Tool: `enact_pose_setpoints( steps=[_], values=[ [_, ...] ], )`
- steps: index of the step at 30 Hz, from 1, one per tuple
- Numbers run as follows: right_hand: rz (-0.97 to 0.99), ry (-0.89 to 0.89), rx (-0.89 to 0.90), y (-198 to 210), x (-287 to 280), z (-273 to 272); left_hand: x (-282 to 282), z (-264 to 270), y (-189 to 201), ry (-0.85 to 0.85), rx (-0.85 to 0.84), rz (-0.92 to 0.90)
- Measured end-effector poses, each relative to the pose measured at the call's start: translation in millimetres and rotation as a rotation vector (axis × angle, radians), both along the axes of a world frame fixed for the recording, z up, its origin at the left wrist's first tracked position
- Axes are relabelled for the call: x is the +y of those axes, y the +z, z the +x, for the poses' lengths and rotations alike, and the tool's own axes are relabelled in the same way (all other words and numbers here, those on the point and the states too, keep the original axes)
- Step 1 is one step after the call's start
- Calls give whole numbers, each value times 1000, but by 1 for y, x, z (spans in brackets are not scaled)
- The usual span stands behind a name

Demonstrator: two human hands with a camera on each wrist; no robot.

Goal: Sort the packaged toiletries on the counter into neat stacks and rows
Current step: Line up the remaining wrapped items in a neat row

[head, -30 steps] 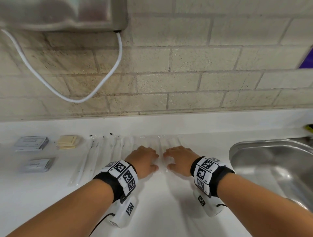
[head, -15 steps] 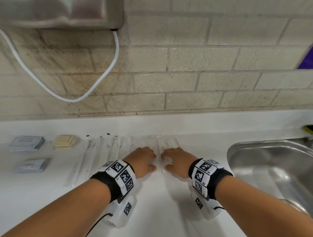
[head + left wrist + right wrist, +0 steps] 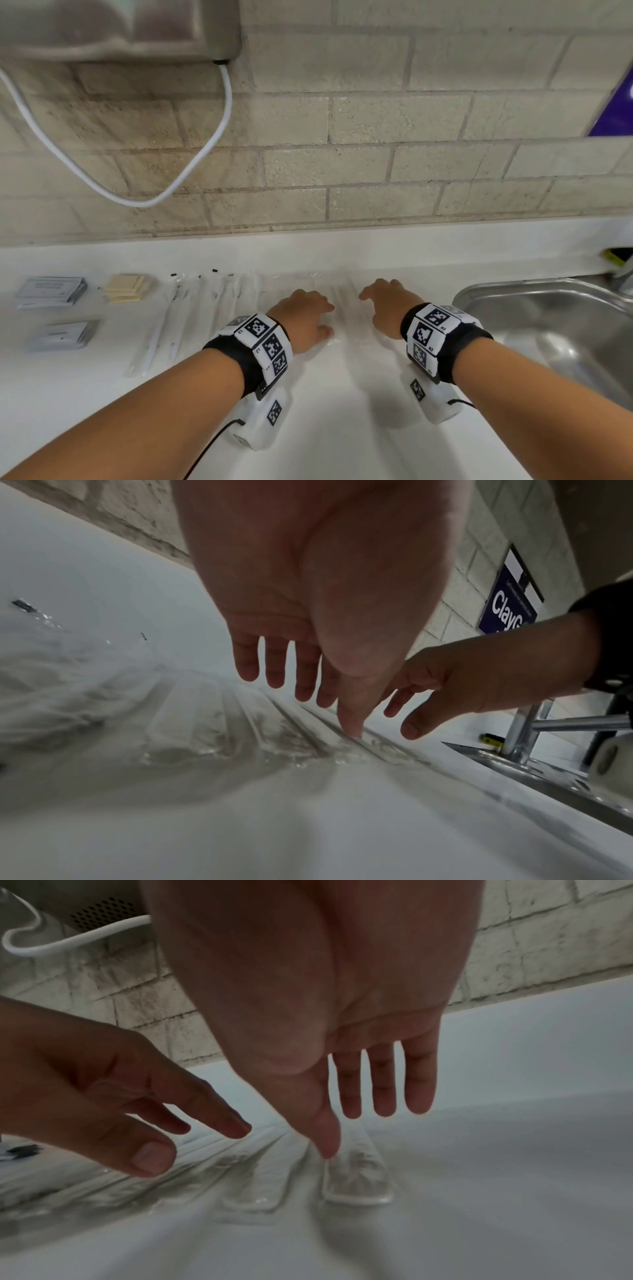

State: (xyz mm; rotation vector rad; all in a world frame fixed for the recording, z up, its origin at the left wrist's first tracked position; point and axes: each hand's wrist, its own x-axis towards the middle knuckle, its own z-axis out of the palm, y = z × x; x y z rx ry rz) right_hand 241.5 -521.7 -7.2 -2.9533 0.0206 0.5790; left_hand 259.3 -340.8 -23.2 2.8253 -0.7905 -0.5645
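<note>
Head view: clear long packets (image 3: 346, 305) lie on the table between both grips, long axes pointing away; left hand (image 3: 305, 320) and right hand (image 3: 387, 308) open, thumbs touching them.

Left hand (image 3: 303, 317) and right hand (image 3: 388, 306) hover, fingers extended.

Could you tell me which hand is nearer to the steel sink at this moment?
Right. The right hand rests on the counter just left of the sink; the left hand lies farther left, beyond it.
</note>
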Motion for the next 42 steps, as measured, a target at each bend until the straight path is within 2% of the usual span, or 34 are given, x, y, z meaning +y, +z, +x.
enact_pose_setpoints(
  steps=[4,17,30,42],
  values=[
    [-36,32,68,-7,-9,-4,-14,-8,-1,-37,19,18],
    [-17,46,42,-13,-14,-6,-40,-16,-8,-10,-13,-6],
    [5,32,38,-12,-13,-9,-36,-6,-19,-24,14,1],
    [4,26,41,-11,-11,-11,-34,-10,-9,-30,31,-10]
  ],
)
